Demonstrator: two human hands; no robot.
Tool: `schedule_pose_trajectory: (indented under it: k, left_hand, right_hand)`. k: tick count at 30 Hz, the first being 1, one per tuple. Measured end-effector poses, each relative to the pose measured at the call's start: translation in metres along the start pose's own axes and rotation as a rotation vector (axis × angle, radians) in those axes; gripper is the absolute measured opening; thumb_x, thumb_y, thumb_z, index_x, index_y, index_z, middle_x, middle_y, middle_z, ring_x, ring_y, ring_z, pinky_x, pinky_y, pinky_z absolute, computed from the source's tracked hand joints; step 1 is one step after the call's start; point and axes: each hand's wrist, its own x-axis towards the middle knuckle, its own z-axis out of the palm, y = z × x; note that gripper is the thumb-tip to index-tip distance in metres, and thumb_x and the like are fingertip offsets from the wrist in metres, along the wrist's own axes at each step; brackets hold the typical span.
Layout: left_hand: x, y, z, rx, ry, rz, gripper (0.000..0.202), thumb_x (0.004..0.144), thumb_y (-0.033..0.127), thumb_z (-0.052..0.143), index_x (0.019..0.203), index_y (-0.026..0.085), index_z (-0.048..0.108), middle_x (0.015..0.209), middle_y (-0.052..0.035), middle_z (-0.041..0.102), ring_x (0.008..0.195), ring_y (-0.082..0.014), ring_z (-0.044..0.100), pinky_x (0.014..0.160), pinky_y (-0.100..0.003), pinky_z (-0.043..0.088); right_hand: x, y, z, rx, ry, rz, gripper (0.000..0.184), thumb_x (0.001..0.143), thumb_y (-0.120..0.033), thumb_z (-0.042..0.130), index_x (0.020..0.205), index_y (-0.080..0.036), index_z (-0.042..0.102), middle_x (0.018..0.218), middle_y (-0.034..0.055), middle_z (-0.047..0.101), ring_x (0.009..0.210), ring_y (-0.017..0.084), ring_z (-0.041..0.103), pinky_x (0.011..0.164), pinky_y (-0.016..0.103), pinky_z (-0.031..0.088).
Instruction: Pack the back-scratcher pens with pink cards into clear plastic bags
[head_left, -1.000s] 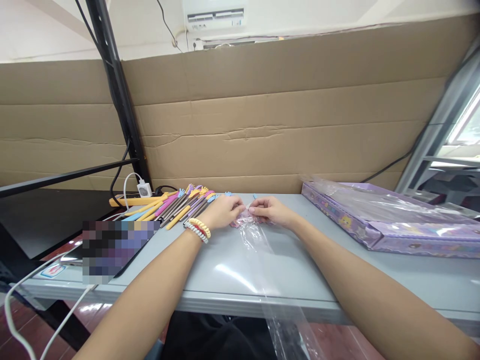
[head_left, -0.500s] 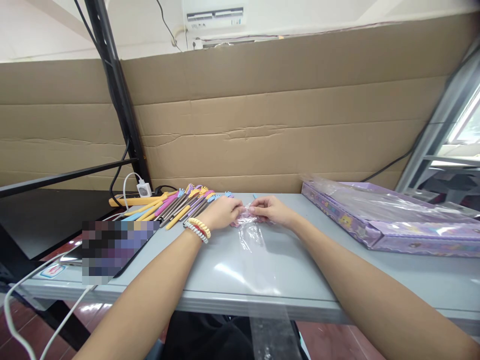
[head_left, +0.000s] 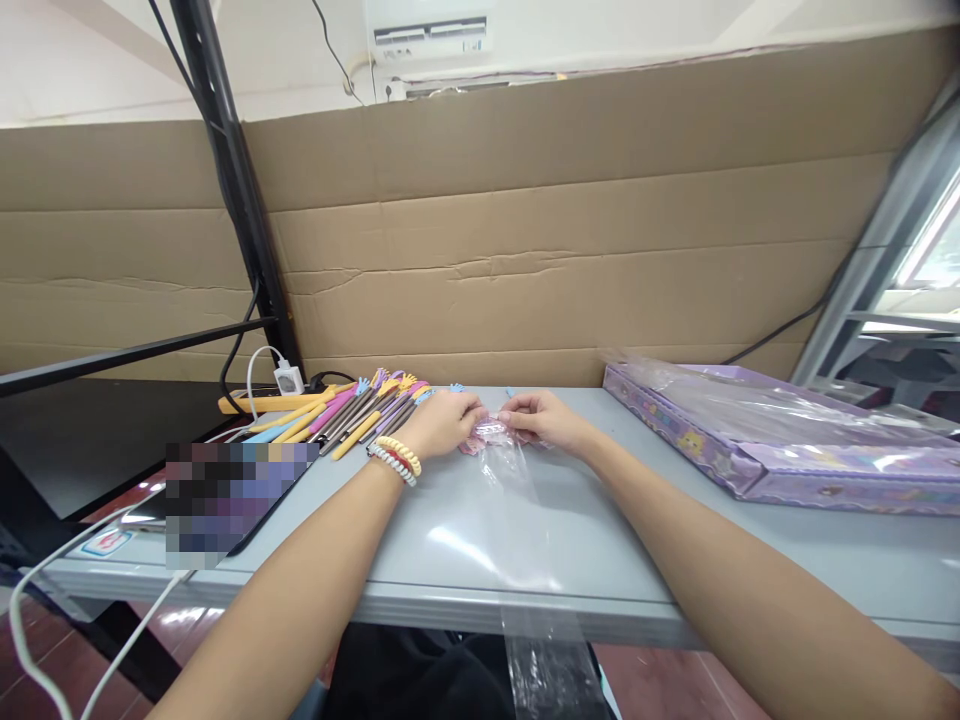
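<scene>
Both my hands meet over the middle of the grey table, at the top of a long clear plastic bag (head_left: 517, 510). My left hand (head_left: 445, 420), with braided bands on the wrist, pinches the left side of the bag's crumpled pink-tinted end (head_left: 491, 430). On the other side my right hand (head_left: 547, 420) has thumb and fingers closed on the right side of it. What exactly lies inside that pink end is too small to make out. From there the clear plastic runs toward me and hangs over the table's front edge.
Several colourful hand-topped sticks (head_left: 360, 415) lie left of my left hand. Nearer the left edge is a tablet-like device (head_left: 277, 500), partly blurred, with white cables (head_left: 37, 660). A purple patterned box (head_left: 720, 455) with plastic film stands right. Cardboard (head_left: 525, 250) closes off the back.
My hands stay almost in place, still pinching the pink end. The clear plastic below them has shifted slightly, its hanging part a little to the right.
</scene>
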Motion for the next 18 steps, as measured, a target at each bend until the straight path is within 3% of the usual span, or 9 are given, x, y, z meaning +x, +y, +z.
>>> schedule_pose_trajectory:
  k: [8, 13, 18]
  left_hand:
    - [0.004, -0.011, -0.001, 0.098, 0.321, -0.219, 0.029, 0.087, 0.035, 0.038, 0.084, 0.02, 0.062, 0.074, -0.0043, 0.067, 0.068, -0.0174, 0.059, 0.061, -0.025, 0.036]
    - [0.006, -0.016, -0.007, 0.095, 0.545, -0.374, 0.028, 0.087, 0.033, 0.037, 0.084, 0.02, 0.062, 0.075, -0.005, 0.068, 0.072, -0.0191, 0.061, 0.065, -0.027, 0.037]
    - [0.007, -0.02, -0.013, 0.014, 0.685, -0.474, 0.028, 0.086, 0.036, 0.039, 0.083, 0.019, 0.061, 0.079, -0.0058, 0.068, 0.076, -0.02, 0.062, 0.065, -0.027, 0.038]
  right_hand:
    - [-0.005, -0.008, 0.0, 0.019, -0.158, 0.048, 0.034, 0.069, -0.048, 0.063, 0.07, -0.014, 0.057, 0.056, -0.0014, 0.052, 0.042, 0.005, 0.035, 0.039, 0.021, 0.02]
    - [-0.008, -0.011, -0.001, 0.036, -0.219, 0.081, 0.031, 0.067, -0.044, 0.067, 0.066, -0.014, 0.058, 0.05, -0.0033, 0.049, 0.042, 0.005, 0.035, 0.04, 0.022, 0.019]
    - [-0.007, -0.007, -0.001, 0.023, -0.247, 0.08, 0.027, 0.065, -0.038, 0.069, 0.069, -0.013, 0.06, 0.056, -0.0001, 0.058, 0.041, 0.005, 0.036, 0.04, 0.022, 0.021]
